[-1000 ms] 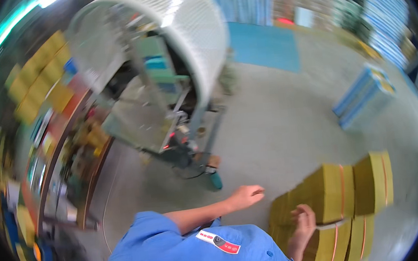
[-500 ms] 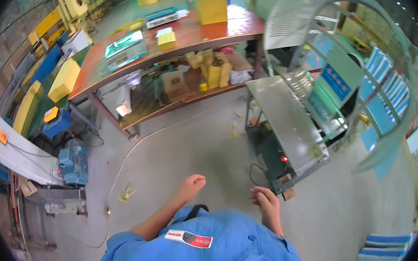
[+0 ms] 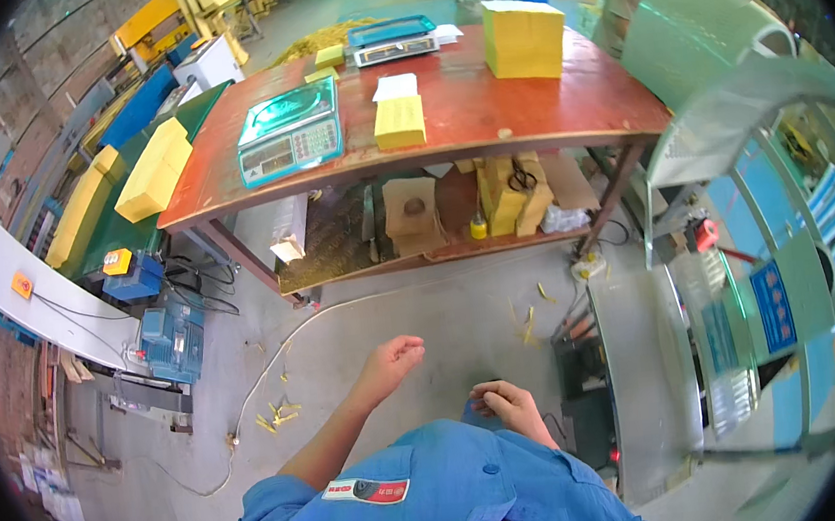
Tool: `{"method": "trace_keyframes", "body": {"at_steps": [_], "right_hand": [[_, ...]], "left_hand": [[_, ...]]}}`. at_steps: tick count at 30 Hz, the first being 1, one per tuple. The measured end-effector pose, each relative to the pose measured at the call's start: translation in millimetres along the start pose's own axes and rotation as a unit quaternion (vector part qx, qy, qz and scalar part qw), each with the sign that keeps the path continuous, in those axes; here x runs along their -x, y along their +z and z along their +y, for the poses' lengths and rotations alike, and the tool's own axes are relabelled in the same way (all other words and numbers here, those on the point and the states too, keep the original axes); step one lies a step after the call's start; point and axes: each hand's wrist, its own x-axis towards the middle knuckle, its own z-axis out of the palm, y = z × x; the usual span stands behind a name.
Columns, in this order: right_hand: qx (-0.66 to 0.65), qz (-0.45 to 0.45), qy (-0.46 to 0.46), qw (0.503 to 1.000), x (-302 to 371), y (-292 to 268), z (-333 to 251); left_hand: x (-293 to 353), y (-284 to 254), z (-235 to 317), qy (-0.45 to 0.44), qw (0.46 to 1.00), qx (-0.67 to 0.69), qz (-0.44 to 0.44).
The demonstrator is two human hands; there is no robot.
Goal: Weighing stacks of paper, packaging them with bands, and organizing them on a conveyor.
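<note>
My left hand [image 3: 392,365] is held out over the floor in front of my body, its fingers loosely curled with nothing seen in them. Lower and to the right is my right hand [image 3: 510,404], fingers bent in toward the palm, and no object shows there either. Both hands are apart from everything around them. Beyond them stands a red-topped table [image 3: 484,113]. On it are a teal scale [image 3: 292,130], a second scale [image 3: 394,42], a small yellow block [image 3: 399,122] with white paper behind it, and a large yellow block [image 3: 524,39].
Long yellow blocks [image 3: 156,170] lie on a green conveyor belt [image 3: 185,122] at left, near a blue motor [image 3: 174,336]. A pale hose [image 3: 276,359] crosses the floor. A metal-topped machine [image 3: 650,379] stands at right. Another person [image 3: 626,7] is behind the table.
My view has turned to the right and the table appears nearer. The metal-topped machine now sits closer beside my right side. Both hands remain curled and a person has come into view.
</note>
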Motion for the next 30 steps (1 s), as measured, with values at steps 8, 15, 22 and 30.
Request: {"method": "trace_keyframes", "body": {"at_steps": [8,15,22,30], "right_hand": [[0.148,-0.071,-0.061,0.985,-203.1,-54.3,-158.9],[0.129,-0.072,-0.111,0.983,-334.4,-40.4,-226.2],[0.072,-0.034,-0.064,0.995,-437.6,-11.9,-256.7],[-0.002,-0.002,-0.052,0.999,-499.1,4.0,-295.3]], "left_hand": [[-184.3,-51.3,134.5,0.161,0.965,-0.147,0.147],[-397.9,-131.2,207.4,0.269,0.881,-0.314,0.23],[-612.5,-186.0,210.6,0.308,0.761,-0.465,0.332],[-661.8,-203.7,215.1,0.048,0.832,-0.537,0.13]]}}
